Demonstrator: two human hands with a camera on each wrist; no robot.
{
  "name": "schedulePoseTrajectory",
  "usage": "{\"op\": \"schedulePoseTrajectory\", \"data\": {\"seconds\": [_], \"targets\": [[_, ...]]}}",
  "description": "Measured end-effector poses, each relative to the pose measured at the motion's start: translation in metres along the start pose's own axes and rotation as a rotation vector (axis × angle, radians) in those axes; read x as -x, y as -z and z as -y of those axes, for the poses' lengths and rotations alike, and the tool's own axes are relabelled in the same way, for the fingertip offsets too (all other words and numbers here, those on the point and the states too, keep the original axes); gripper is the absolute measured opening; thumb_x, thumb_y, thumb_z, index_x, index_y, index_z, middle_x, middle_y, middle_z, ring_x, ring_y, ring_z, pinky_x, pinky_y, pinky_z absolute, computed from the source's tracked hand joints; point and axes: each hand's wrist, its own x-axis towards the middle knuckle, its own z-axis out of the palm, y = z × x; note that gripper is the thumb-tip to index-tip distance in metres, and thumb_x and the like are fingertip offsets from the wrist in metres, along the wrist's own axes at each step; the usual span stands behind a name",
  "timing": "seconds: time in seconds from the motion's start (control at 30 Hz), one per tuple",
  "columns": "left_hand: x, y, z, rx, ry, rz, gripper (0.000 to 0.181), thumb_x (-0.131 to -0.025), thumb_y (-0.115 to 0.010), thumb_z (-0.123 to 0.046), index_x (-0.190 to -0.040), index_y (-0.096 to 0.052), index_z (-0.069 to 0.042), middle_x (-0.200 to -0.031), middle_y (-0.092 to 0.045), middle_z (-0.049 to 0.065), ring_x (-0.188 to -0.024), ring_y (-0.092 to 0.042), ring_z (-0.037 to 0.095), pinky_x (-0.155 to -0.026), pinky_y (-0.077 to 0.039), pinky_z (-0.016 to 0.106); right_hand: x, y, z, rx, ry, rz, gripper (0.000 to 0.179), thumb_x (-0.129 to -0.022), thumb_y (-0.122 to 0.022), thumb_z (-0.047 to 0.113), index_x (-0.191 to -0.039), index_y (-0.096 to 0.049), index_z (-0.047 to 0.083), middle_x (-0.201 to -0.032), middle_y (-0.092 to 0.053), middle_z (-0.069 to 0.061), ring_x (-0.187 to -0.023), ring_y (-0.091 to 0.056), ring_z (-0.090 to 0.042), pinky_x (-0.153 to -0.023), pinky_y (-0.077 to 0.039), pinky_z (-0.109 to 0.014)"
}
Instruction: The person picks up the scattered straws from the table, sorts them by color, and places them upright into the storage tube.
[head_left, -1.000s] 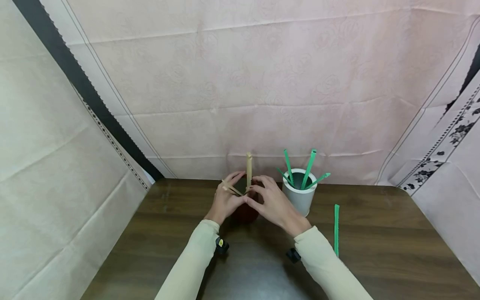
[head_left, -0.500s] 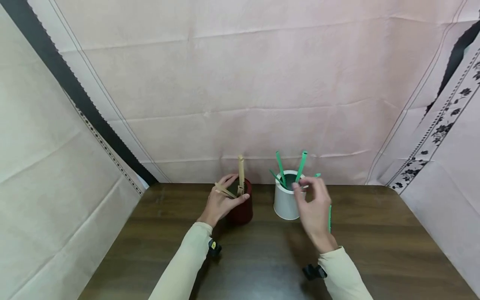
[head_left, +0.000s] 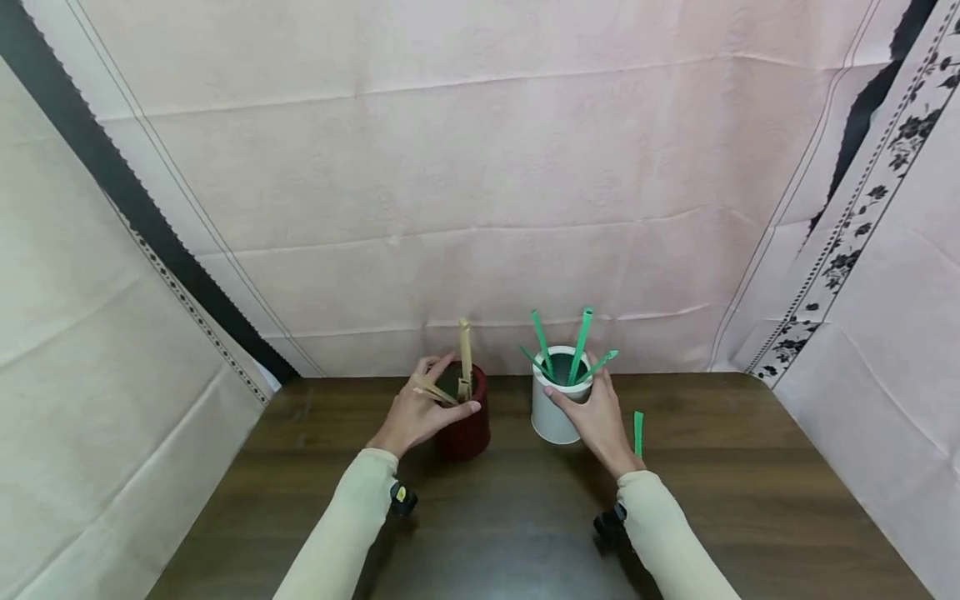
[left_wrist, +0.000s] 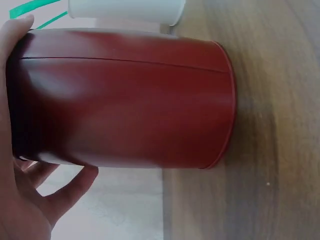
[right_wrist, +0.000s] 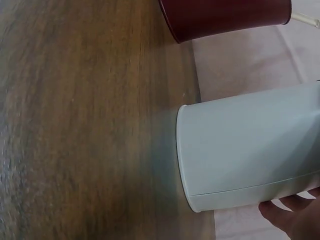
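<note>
My left hand (head_left: 408,417) grips a dark red cylindrical pot (head_left: 467,435) near its rim, fingers behind and thumb in front. Pale wooden-looking sticks (head_left: 466,354) stand in that pot, one upright and another leaning left over the rim. To the right, my right hand (head_left: 602,423) holds a white pot (head_left: 551,414) by its right side, thumb at the front of the rim. Several green sticks (head_left: 583,333) lean outward from this pot. Both pots stand upright on the table, as the red wall (left_wrist: 130,105) and white wall (right_wrist: 245,150) show at the wrists.
One more green stick (head_left: 638,433) lies on the brown wooden table (head_left: 487,533), right of my right hand and partly hidden by it. Pinkish cloth (head_left: 480,167) hangs behind the table's back edge, with pale cloth at both sides.
My right hand has left the red pot, moved right and taken hold of the white pot. My left hand stays at the red pot. The head view has shifted slightly.
</note>
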Motion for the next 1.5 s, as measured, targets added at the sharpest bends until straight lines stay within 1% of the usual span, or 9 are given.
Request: {"op": "schedulePoseTrajectory", "data": {"seconds": [0.23,0.33,0.47,0.6,0.7,0.93,1.07,1.3,1.5], "targets": [[0.008,0.015,-0.024,0.112,0.039,-0.129,0.112,-0.079,-0.079,-0.075,-0.168,-0.024,-0.037,-0.168,-0.039,0.001,-0.15,-0.043,0.032,-0.113,-0.041,0.066,-0.001,0.004,-0.001,-0.01,0.008,0.028,0.101,-0.088,-0.081,0.058,-0.165,-0.03,0.016,-0.156,-0.041,-0.013,-0.143,-0.044,-0.037,-0.11,-0.042,-0.067],[0.009,0.029,-0.05,0.17,-0.046,-0.258,0.111,-0.08,-0.069,-0.084,-0.168,-0.022,-0.036,-0.169,-0.036,0.002,-0.153,-0.038,0.03,-0.116,-0.037,0.066,-0.001,0.006,-0.001,-0.008,0.002,0.039,0.101,-0.088,-0.082,0.056,-0.165,-0.03,0.015,-0.156,-0.041,-0.014,-0.143,-0.045,-0.038,-0.11,-0.042,-0.068],[0.008,0.047,-0.097,0.136,-0.245,-0.41,0.104,-0.085,-0.059,-0.086,-0.165,-0.037,-0.022,-0.162,-0.045,0.009,-0.15,-0.042,0.031,-0.115,-0.039,0.064,0.0,0.008,0.0,-0.01,-0.005,0.06,0.102,-0.089,-0.081,0.055,-0.165,-0.028,0.013,-0.156,-0.04,-0.016,-0.144,-0.044,-0.041,-0.11,-0.041,-0.069],[0.008,0.04,-0.14,0.139,-0.352,-0.377,0.078,-0.095,-0.068,-0.065,-0.152,-0.055,-0.014,-0.151,-0.056,0.009,-0.142,-0.051,0.027,-0.113,-0.044,0.056,-0.001,0.011,-0.002,-0.029,0.002,0.075,0.101,-0.091,-0.082,0.05,-0.166,-0.026,0.012,-0.158,-0.038,-0.018,-0.146,-0.042,-0.041,-0.112,-0.039,-0.07],[0.012,0.017,-0.156,0.222,-0.324,-0.283,0.07,-0.094,-0.077,-0.049,-0.151,-0.055,-0.014,-0.149,-0.057,0.005,-0.14,-0.053,0.023,-0.114,-0.044,0.052,0.0,0.013,-0.003,-0.047,-0.003,0.099,0.099,-0.094,-0.078,0.05,-0.167,-0.023,0.013,-0.163,-0.032,-0.019,-0.15,-0.037,-0.041,-0.115,-0.035,-0.07],[0.007,-0.062,-0.14,0.439,-0.005,-0.171,0.104,-0.086,-0.082,-0.058,-0.164,-0.03,-0.012,-0.163,-0.037,0.01,-0.15,-0.041,0.025,-0.121,-0.039,0.046,0.004,0.021,-0.009,-0.123,0.056,0.147,0.072,-0.114,-0.038,0.051,-0.169,-0.017,0.01,-0.171,-0.021,-0.023,-0.156,-0.025,-0.046,-0.12,-0.026,-0.071],[-0.009,-0.095,-0.125,0.431,0.121,-0.131,0.117,-0.081,-0.086,-0.059,-0.168,-0.022,-0.014,-0.171,-0.023,0.01,-0.156,-0.032,0.032,-0.121,-0.035,0.057,0.006,0.025,-0.011,-0.144,0.06,0.187,0.073,-0.113,-0.019,0.058,-0.17,-0.015,0.013,-0.174,-0.018,-0.019,-0.159,-0.017,-0.044,-0.121,-0.017,-0.073],[-0.036,-0.124,-0.101,0.462,0.087,-0.076,0.109,-0.08,-0.088,-0.056,-0.166,-0.032,-0.021,-0.161,-0.043,0.007,-0.143,-0.049,0.032,-0.111,-0.044,0.063,0.01,0.026,-0.013,-0.237,0.009,0.231,0.069,-0.113,-0.009,0.055,-0.17,-0.021,0.017,-0.175,-0.017,-0.015,-0.161,-0.012,-0.041,-0.123,-0.014,-0.072],[-0.041,-0.135,-0.098,0.529,0.019,-0.062,0.097,-0.081,-0.09,-0.049,-0.157,-0.046,-0.009,-0.153,-0.056,0.006,-0.135,-0.058,0.028,-0.112,-0.046,0.058,0.013,0.036,-0.013,-0.313,0.026,0.293,0.066,-0.115,-0.01,0.05,-0.17,-0.021,0.015,-0.173,-0.016,-0.018,-0.16,-0.014,-0.041,-0.12,-0.027,-0.069]]}}
